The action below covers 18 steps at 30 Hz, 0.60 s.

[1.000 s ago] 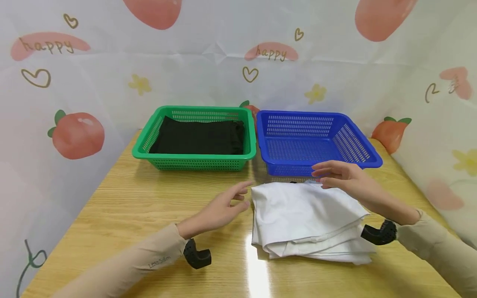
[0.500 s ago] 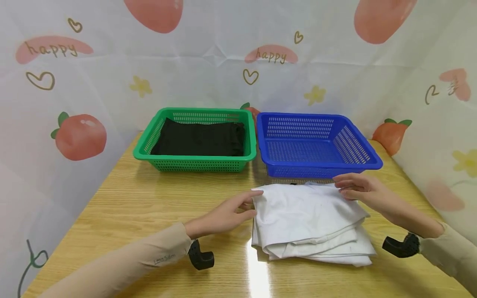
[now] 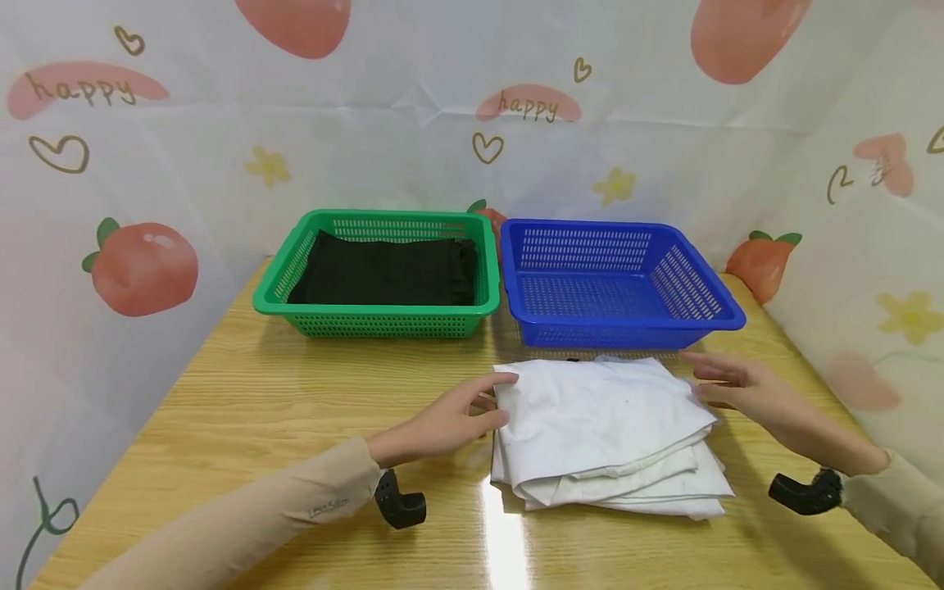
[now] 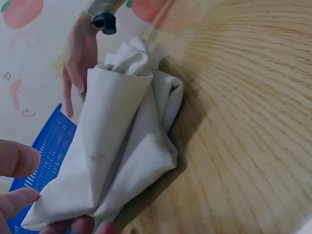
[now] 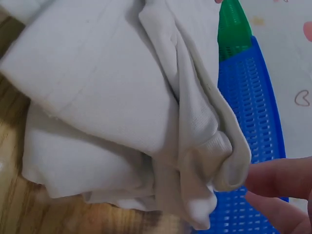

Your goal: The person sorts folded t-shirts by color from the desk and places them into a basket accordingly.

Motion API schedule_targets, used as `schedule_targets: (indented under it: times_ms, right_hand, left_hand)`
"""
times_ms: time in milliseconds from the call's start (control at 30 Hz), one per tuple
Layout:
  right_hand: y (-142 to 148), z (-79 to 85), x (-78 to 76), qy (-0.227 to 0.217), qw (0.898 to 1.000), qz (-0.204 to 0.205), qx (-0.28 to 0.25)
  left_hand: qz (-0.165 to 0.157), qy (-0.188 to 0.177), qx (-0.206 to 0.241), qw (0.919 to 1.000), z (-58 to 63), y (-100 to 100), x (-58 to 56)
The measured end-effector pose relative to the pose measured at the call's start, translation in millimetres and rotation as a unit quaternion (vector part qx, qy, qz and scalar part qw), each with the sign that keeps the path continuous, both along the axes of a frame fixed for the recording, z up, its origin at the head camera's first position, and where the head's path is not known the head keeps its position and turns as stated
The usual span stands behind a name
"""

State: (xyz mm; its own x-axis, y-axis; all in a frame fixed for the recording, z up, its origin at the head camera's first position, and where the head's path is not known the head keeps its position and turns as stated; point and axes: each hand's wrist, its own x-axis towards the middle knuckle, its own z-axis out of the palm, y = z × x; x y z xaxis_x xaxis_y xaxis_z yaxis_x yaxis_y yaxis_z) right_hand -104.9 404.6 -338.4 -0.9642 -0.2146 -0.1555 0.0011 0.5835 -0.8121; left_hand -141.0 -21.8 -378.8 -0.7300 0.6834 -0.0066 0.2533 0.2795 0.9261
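A stack of folded white cloth (image 3: 597, 422), probably garments, lies on the table in front of the blue basket. My left hand (image 3: 450, 419) is at its left edge, the index finger reaching over the far left corner. In the left wrist view some fingertips (image 4: 83, 225) show below the cloth's lower edge. At the far right side my right hand (image 3: 763, 403) has its fingers extended and bent a little. Seen from the right wrist, its fingertips (image 5: 270, 178) come right up to the layered fold of the white cloth (image 5: 112, 92).
Behind the cloth stands a blue basket (image 3: 627, 329) with nothing in it. To its left, a green basket (image 3: 383, 310) holds folded black cloth (image 3: 383, 272). Both stand on the wooden table (image 3: 295, 393), before a white printed curtain (image 3: 413, 156).
My right hand has moved from above the cloth out to its right side. The left hand has shifted slightly right, onto the cloth's left edge. The cloth's far right corner now shows.
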Motion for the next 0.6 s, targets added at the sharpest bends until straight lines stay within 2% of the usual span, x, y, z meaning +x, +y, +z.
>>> schedule_targets:
  times_ms: [233,333,433,533,600]
  right_hand:
    - [4,-3.6,0.3,-0.113,0.992,0.03,-0.052]
    - [4,-3.6,0.0,-0.134,0.988,0.045,-0.068]
    - [3,-5.1,1.5,-0.105,0.992,0.042,-0.057]
    - [0,-6.8,3.9,-0.06,0.997,0.031,-0.042]
    - [-1,-7.2,4.7,-0.047,0.998,0.023,-0.039]
  left_hand:
    - [0.003,0.008,0.012,0.9999,1.9,5,-0.8]
    - [0.005,0.019,0.002,0.9998,0.8,6,-0.8]
    - [0.011,0.031,0.0,0.9995,-0.3,8,-0.4]
    - [0.029,0.04,0.022,0.9985,-0.4,10,0.6]
    - [0.037,0.046,0.039,0.9975,-0.4,11,1.1]
